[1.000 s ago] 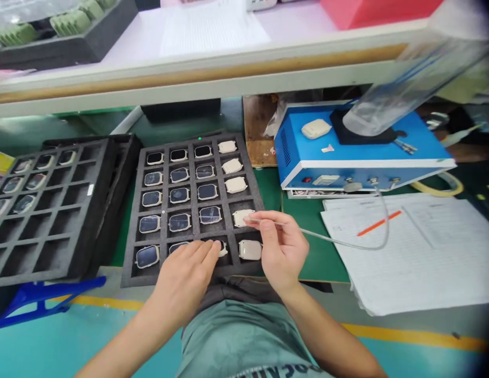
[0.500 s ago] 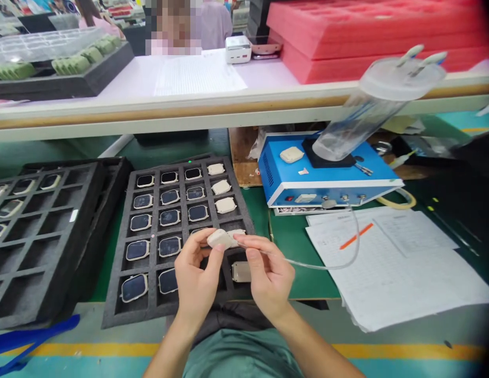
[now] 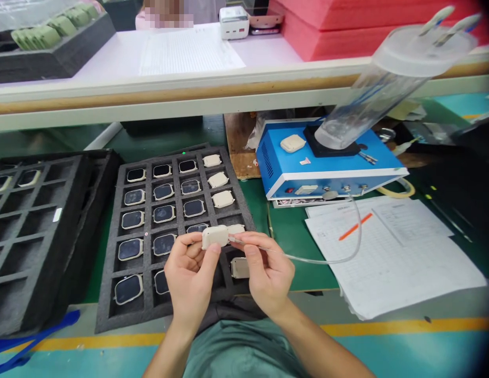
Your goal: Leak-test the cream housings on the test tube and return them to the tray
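Observation:
My left hand (image 3: 193, 273) is closed on a cream smartwatch case (image 3: 215, 238), held up over the foam tray with its plain side toward me. Between the thumb and fingers of my right hand (image 3: 270, 273) is the tip of a thin clear tube (image 3: 307, 260). That tip meets, or nearly meets, the right edge of the case; I cannot tell which. The tube curves back to the front of a blue box (image 3: 326, 181). Below my hands, a dark foam tray (image 3: 147, 283) holds rows of watches, most screen up, with pale ones in the right column.
A clear cylinder (image 3: 370, 100) leans on the blue box, beside another watch case (image 3: 292, 143). Papers (image 3: 394, 262) with an orange strip lie to the right. More foam trays (image 3: 43, 262) are at left. A shelf edge (image 3: 169, 102) crosses ahead, with red foam blocks (image 3: 346, 26) on top.
The watch case has turned so its flat side faces me more squarely. Both hands keep their grip, and the tube tip stays at the right edge. The whole view has shifted slightly.

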Available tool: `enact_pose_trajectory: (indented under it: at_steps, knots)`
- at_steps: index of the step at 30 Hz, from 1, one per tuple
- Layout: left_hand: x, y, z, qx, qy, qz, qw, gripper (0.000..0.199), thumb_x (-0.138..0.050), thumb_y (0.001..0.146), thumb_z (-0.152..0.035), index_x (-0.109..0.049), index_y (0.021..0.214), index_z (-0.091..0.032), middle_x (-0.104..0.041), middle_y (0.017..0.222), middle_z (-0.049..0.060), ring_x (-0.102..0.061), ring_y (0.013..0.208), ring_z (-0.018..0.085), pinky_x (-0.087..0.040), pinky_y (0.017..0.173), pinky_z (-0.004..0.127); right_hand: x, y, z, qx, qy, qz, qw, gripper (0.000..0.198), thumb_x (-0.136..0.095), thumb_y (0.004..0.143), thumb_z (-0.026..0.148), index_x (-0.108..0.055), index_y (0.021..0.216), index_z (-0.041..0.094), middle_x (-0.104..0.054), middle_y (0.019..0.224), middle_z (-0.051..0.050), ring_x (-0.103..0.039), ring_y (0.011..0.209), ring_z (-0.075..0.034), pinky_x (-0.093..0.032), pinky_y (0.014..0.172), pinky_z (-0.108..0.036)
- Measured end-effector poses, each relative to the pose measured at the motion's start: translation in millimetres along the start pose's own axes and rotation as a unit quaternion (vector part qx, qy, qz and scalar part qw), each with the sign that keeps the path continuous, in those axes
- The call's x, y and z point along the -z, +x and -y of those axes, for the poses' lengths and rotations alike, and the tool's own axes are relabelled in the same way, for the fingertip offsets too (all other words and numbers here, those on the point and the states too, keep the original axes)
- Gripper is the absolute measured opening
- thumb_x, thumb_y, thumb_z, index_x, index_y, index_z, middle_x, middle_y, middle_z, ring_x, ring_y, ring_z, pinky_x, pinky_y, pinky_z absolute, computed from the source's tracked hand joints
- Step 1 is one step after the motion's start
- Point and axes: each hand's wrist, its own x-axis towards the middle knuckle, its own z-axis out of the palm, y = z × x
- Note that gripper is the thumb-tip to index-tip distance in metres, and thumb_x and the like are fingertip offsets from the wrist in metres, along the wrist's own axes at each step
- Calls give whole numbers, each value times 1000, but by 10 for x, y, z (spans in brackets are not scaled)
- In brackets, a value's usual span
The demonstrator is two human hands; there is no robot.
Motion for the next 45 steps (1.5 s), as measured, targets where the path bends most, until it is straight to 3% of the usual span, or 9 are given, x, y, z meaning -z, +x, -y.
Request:
enact_pose_trajectory:
  at_steps: [27,45]
  knots:
    - [-1,-12,-4,-33,8,19,999,23,-85,82,-18,-67,96,-18,-86,91,4,-83,83,15,-64,77,17,19,-6,-42,-2,6,9,1000,22,-61,105,14,-77,113,27,-79,110,-5,-76,103,-20,-69,88,-37]
    - [7,50,26,-44,36,-11,998,31,-90,73,-22,-68,94,-17,-85,88,7,-83,77,18,-65,72,16,-23,77,-43,6,16,15,1000,22,-60,105,17,-77,113,28,-78,109,-5,-76,100,-19,-67,88,-35]
